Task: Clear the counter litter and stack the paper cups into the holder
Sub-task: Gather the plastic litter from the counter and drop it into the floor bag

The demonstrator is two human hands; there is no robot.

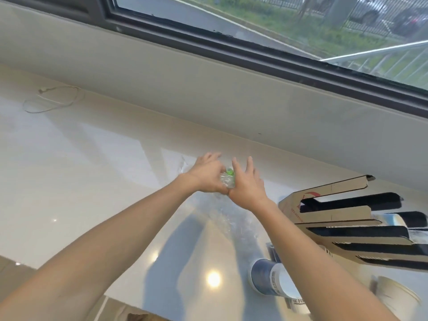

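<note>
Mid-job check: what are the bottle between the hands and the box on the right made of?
Bottle: thin clear plastic, glossy, with see-through, crinkled walls. Its green cap: opaque, probably a harder plastic. Box: brown cardboard, matte, with tan faces and folded flaps. Its inside looks black, but I cannot tell what lines it.

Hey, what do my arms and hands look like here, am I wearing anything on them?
Both are bare. The left hand and right hand have no gloves, and no ring shows on the visible fingers. The left forearm and right forearm carry no sleeve, watch or bracelet as far as the frame's edge.
</note>
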